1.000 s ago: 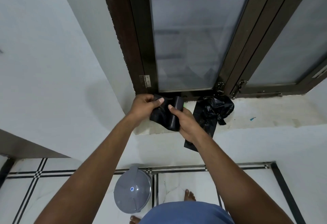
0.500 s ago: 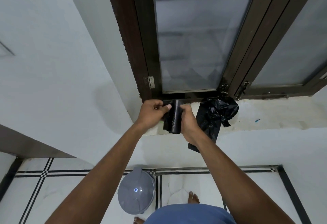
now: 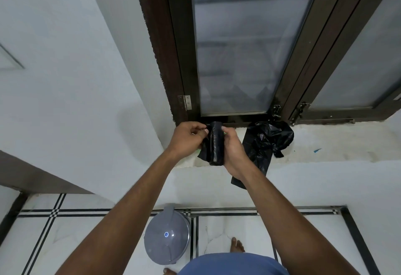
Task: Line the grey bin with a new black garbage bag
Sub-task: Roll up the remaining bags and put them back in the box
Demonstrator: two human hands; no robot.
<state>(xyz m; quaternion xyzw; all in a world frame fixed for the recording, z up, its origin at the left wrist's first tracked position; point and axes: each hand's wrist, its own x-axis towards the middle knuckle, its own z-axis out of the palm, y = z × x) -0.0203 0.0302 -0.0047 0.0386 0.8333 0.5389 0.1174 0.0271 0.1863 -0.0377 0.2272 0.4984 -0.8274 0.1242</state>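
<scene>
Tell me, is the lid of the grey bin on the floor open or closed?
Closed. The domed lid sits flat over the grey bin and hides its inside, so no liner can be seen.

Black bag roll point(image 3: 216, 142) above lidded grey bin point(image 3: 167, 236)

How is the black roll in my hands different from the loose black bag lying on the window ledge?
The roll of bags is wound into a tight upright cylinder; the loose bag is crumpled and spread out. The roll is gripped by the right hand while the left hand pinches its free edge; the loose bag lies untouched on the ledge, one end hanging over the edge. Both are shiny black plastic.
</scene>
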